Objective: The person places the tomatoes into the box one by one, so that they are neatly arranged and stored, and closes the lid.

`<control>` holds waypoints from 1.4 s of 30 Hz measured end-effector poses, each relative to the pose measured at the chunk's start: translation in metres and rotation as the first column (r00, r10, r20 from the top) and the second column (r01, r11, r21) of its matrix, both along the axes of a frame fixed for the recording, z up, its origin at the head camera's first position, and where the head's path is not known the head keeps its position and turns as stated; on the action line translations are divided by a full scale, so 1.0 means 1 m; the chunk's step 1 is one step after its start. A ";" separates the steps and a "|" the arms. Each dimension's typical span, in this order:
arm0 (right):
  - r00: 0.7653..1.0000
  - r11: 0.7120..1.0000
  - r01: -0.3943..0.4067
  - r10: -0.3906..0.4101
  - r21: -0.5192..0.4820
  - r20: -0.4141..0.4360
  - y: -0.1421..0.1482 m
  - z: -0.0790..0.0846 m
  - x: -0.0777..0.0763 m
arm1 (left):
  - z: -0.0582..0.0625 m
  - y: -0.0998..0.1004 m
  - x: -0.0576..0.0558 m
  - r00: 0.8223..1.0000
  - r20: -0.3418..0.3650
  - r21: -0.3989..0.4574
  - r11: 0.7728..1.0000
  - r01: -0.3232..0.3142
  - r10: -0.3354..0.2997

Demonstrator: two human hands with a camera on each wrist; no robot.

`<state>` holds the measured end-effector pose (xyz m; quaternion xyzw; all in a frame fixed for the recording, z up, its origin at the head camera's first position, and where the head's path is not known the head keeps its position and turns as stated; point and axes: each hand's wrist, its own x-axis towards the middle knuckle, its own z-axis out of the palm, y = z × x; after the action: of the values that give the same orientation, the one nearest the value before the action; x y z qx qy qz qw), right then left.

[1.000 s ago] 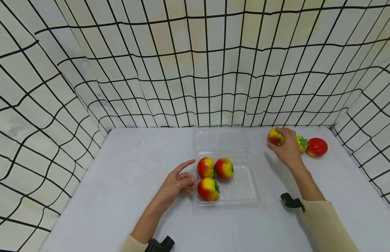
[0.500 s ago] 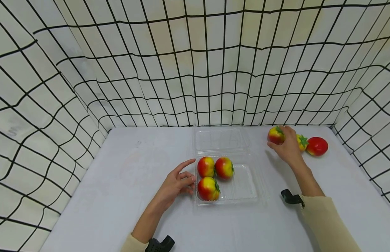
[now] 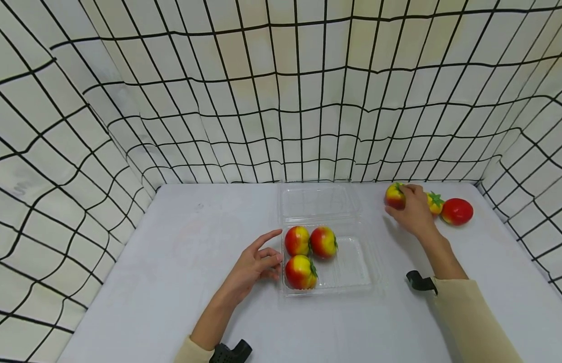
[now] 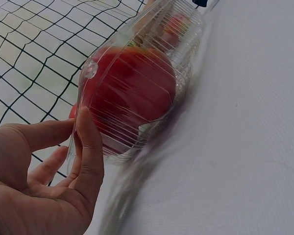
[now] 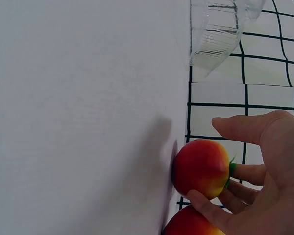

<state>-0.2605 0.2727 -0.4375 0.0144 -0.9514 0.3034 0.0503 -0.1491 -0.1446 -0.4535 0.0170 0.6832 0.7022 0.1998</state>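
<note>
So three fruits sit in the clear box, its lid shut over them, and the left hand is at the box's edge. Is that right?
Not quite: the lid isn't shut. The head view shows it open, laid back behind the box. Three fruits do sit inside, with the left hand at the edge.

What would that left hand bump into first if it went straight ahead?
The side of the clear box, which the left hand pinches; a fruit seems next, behind that wall.

3 fruits (image 3: 323, 242) in container (image 3: 346, 262) on table (image 3: 172, 282)
</note>
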 end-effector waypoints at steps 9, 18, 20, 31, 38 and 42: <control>1.000 0.999 -0.022 0.022 -0.032 -0.003 0.002 -0.005 -0.002 | -0.001 0.001 -0.001 1.000 0.003 0.004 1.000 -0.008 0.008; 1.000 0.998 0.016 -0.015 -0.061 0.017 0.003 -0.009 -0.004 | 0.000 0.001 0.000 1.000 -0.001 -0.005 1.000 0.006 -0.006; 1.000 0.998 0.010 -0.008 -0.060 0.021 0.004 -0.009 -0.004 | 0.000 0.001 0.000 1.000 -0.004 -0.007 1.000 0.007 -0.007; 0.985 0.989 -0.123 0.133 -0.088 0.112 0.007 -0.001 0.002 | -0.001 0.000 -0.001 1.000 -0.002 -0.008 1.000 0.004 -0.004; 0.977 0.987 -0.138 0.150 -0.083 0.152 0.004 0.003 0.008 | -0.001 0.000 -0.001 1.000 -0.006 -0.011 1.000 0.004 -0.004; 0.977 0.983 -0.153 0.165 -0.099 0.136 0.004 0.005 0.011 | -0.001 0.000 0.000 1.000 -0.004 -0.008 1.000 0.004 -0.004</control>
<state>-0.2497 0.2762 -0.4324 0.0664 -0.9340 0.3485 -0.0420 -0.1493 -0.1444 -0.4542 0.0190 0.6862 0.6992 0.2000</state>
